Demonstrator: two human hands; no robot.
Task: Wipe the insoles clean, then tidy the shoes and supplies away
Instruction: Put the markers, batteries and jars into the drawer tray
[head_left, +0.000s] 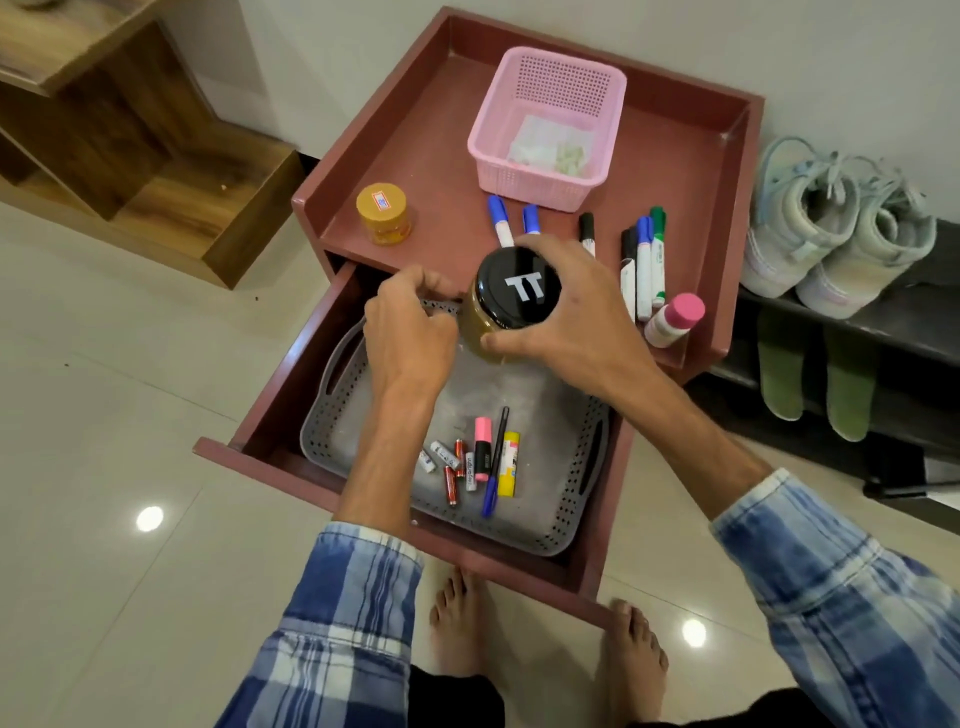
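Locate the jar: amber body, black lid marked "TT", upright, gripped from above by your right hand over the grey tray. Two pale grey shoes stand side by side on the dark rack. Two green insoles stand on end below them.

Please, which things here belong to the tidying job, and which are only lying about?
Job: black-lidded jar held in the right hand, grey tray, pale shoes, green insoles.
Lying about: pink basket, markers, yellow jar, batteries, pink-capped bottle.
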